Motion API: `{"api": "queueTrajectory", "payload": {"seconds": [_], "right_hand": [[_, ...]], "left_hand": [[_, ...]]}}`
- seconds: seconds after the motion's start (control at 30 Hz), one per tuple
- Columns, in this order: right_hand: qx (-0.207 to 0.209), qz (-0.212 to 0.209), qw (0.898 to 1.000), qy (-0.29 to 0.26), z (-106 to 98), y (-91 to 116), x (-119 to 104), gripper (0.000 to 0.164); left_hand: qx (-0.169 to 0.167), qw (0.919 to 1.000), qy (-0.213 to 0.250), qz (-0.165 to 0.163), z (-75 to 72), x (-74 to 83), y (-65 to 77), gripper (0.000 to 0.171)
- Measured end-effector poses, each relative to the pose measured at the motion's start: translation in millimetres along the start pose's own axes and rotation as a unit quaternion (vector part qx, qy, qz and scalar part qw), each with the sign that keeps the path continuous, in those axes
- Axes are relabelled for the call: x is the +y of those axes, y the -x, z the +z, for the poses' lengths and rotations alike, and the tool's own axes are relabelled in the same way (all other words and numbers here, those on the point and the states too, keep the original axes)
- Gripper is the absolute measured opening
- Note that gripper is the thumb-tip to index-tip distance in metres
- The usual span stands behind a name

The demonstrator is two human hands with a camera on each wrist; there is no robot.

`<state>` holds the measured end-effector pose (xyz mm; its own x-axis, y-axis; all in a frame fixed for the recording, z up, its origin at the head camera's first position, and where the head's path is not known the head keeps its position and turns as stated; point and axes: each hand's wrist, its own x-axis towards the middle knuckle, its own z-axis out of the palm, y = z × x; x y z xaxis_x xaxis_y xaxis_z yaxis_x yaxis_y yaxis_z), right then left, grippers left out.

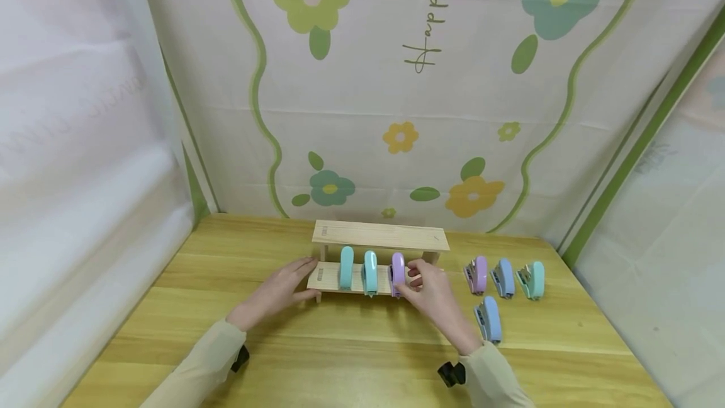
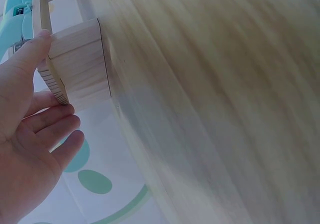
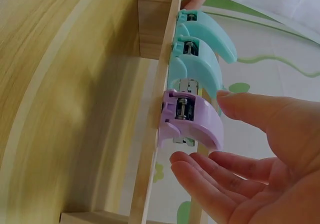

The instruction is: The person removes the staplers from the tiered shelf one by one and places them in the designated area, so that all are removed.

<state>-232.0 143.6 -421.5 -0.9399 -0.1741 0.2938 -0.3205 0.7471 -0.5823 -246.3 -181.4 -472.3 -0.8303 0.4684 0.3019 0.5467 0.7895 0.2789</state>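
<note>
A two-tier wooden shelf (image 1: 381, 235) stands on the table, with two teal staplers (image 1: 347, 267) and one purple stapler (image 1: 398, 274) in a row on its lower board (image 1: 328, 276). My left hand (image 1: 283, 288) holds the left end of that board; in the left wrist view its thumb (image 2: 37, 46) lies on the front edge and the fingers reach round the end. Around the purple stapler, my right hand (image 1: 433, 291) spreads thumb and fingers. The right wrist view shows the right thumb (image 3: 245, 106) close by the purple stapler's top and the other fingers relaxed beside it.
On the table right of the shelf stand a purple stapler (image 1: 477, 274), two blue staplers (image 1: 490, 318) and a teal stapler (image 1: 532, 280). Flower-printed cloth (image 1: 362, 93) hangs behind the table (image 1: 362, 351) and along both sides.
</note>
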Motion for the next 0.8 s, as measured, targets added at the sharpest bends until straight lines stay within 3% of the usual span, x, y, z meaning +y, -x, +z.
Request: {"api": "queueTrajectory", "payload": {"seconds": [0.8], "right_hand": [[-0.008,0.010,1.000,-0.022,17,-7,1,0.043]], "left_hand": [[-0.002,1.0000,-0.001,0.001,-1.0,0.4,-0.4,0.071]]}}
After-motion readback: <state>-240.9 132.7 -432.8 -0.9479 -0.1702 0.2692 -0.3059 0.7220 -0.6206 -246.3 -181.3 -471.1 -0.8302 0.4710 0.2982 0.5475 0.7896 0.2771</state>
